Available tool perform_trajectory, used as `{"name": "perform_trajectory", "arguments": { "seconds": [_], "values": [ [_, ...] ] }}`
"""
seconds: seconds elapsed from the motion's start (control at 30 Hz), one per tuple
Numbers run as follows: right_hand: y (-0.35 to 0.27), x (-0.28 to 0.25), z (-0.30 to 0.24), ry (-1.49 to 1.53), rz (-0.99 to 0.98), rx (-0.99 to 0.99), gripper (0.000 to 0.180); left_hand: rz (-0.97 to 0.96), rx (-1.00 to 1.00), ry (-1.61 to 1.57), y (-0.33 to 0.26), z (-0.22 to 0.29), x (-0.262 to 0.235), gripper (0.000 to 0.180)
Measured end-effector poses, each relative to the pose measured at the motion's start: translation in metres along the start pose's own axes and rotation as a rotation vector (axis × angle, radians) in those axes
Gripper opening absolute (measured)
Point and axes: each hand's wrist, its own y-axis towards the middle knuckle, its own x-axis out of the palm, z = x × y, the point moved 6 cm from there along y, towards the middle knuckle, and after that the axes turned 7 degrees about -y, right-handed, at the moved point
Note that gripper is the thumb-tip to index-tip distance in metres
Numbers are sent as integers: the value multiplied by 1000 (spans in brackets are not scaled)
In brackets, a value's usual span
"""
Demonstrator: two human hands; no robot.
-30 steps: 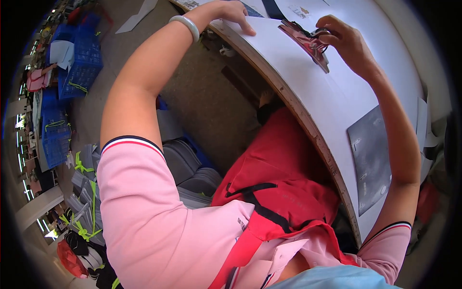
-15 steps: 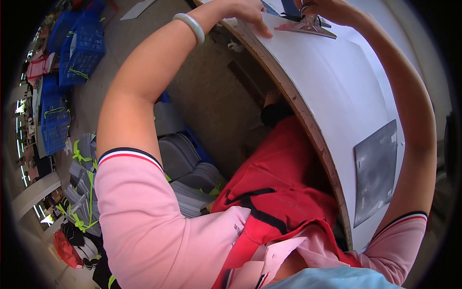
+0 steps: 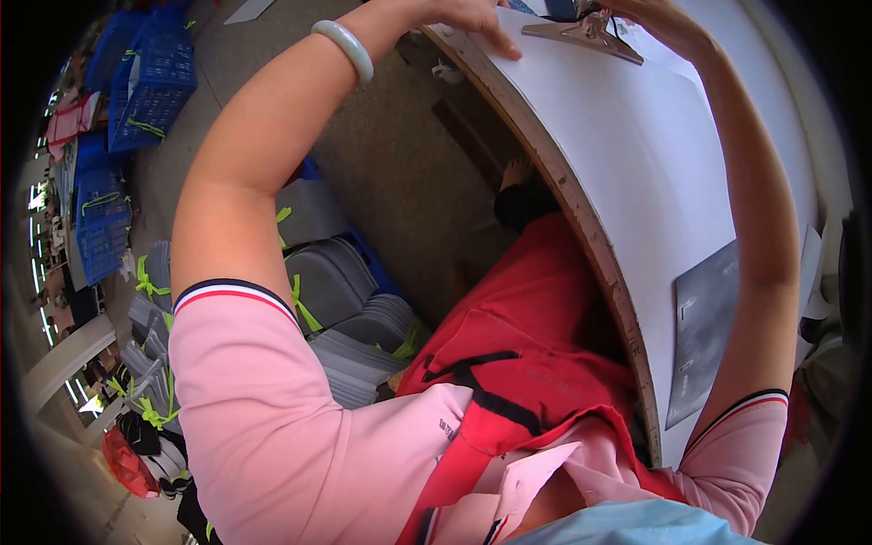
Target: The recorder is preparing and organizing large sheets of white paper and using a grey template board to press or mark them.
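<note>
My left hand [image 3: 480,20] lies at the far left edge of the white-topped table, its thumb stretched out over the white surface and its other fingers partly cut off by the picture's top. Beside it, a wide silver metal clip [image 3: 586,36] sits on the white sheet [image 3: 627,136]. My right hand [image 3: 661,16] is at the clip's upper end, its fingertips mostly beyond the picture's top edge, so its grip on the clip is hidden. A dark grey flat sheet with small slots [image 3: 704,318] lies on the table under my right forearm.
The worn wooden table edge [image 3: 581,213] curves past my red apron. At my left stand stacks of grey sheets [image 3: 331,282] tied with bright green strips. Blue plastic crates [image 3: 154,91] stand farther left on the floor.
My right hand has shifted slightly up and right, with less of its fingers showing at the clip. My left arm has moved a little left; its hand stays on the table edge.
</note>
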Motion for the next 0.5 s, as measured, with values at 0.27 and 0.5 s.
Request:
{"name": "perform_trajectory", "arguments": {
  "seconds": [0.27,0.5],
  "values": [
    [7,-7,11,-264,85,232,41,-61,-110,-61,7,-10,5,57],
    [9,-3,26,44,53,149,34,-41,-69,-16,9,-7,3,62]
  ]
}}
